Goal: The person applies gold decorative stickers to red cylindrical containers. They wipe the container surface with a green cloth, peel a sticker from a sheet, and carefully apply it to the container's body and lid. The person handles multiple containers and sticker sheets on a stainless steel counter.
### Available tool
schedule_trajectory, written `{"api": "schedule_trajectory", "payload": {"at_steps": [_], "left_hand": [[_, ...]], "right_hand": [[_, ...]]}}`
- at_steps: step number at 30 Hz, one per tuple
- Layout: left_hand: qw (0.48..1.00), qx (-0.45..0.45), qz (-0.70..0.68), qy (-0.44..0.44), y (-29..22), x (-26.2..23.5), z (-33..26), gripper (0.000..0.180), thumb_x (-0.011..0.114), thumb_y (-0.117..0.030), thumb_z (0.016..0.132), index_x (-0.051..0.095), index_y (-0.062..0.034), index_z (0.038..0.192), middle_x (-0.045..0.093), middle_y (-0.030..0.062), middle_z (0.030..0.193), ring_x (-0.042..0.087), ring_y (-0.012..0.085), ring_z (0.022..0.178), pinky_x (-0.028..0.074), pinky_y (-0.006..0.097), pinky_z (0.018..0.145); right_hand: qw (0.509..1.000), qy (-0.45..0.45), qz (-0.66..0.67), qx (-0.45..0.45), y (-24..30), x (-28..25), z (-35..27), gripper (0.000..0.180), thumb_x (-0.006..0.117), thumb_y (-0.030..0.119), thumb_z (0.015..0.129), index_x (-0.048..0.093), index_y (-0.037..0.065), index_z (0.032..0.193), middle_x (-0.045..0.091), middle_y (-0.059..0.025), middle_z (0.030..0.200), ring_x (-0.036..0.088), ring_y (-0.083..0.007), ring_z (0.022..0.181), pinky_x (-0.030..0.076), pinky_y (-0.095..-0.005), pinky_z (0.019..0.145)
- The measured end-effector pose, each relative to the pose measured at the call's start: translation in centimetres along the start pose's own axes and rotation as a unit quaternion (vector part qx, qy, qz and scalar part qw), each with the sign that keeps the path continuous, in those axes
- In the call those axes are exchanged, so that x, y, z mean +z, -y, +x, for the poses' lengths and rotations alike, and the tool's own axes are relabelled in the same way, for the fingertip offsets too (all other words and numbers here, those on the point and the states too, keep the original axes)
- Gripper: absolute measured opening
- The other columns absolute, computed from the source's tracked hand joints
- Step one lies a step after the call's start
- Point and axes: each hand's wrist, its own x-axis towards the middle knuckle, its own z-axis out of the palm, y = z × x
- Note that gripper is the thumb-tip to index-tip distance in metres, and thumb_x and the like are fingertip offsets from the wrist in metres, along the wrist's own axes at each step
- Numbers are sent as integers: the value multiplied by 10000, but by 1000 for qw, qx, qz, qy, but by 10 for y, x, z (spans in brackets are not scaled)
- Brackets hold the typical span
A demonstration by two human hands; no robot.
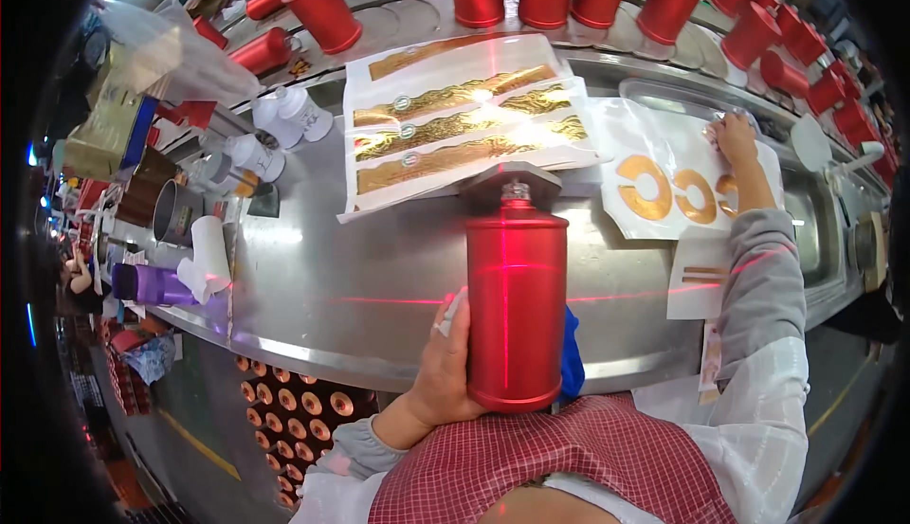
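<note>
A: Where's the red bottle (517, 311)?
B: Centre of the frame, its silvery neck toward the top. The left hand (441, 365) holds it low on its left side, fingers wrapped against the wall.
A: And the right hand (735, 140)?
B: Upper right, at the far edge of the white sheet (621, 216) with gold C-shaped pieces (646, 204). Its fingers are bent over; I can't tell whether they grip anything.
A: What's in the containers?
B: The red bottle is opaque, so its contents are hidden. Same for the white bottles (305, 115), upper left, and I can't make out the inside of the grey can (177, 216) at left.
A: Any room to move?
B: The bench (313, 259) shows a broad stretch of metal left of the red bottle. Gold-patterned label sheets (464, 121) lie close above it. Its base overlaps the bench's front edge, near the checked apron (531, 472). Rightward, the basin (817, 225) borders the bench.
</note>
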Motion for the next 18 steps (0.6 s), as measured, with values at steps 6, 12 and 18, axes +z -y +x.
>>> {"api": "schedule_trajectory", "payload": {"at_steps": [6, 12, 18], "left_hand": [[999, 12, 45, -1, 2, -1, -4, 1122, 812, -351, 727, 78, 79, 1460, 447, 292, 1365, 504, 425, 1228, 326, 528, 1069], [985, -81, -125, 83, 2, -9, -4, 1228, 806, -464, 702, 13, 61, 1479, 350, 291, 1436, 401, 433, 1317, 271, 493, 1111], [904, -230, -353, -65, -19, -7, 14, 1311, 726, -640, 712, -101, 8, 1496, 184, 239, 1516, 260, 319, 1398, 227, 422, 1133]], "right_hand": [[995, -56, 19, -77, 21, -35, 0, 210, 601, 263, 879, 619, 74, 967, 575, -118, 1119, 567, -377, 1006, 482, -492, 814], [967, -6, 246, -64, 32, -60, 1, 288, 593, 284, 902, 620, -1, 917, 629, -185, 874, 605, -300, 817, 470, -416, 741], [884, 166, 406, 160, 46, -94, -2, 431, 521, 504, 916, 632, 139, 1116, 638, -29, 1106, 585, -218, 1006, 508, -432, 754]]}}
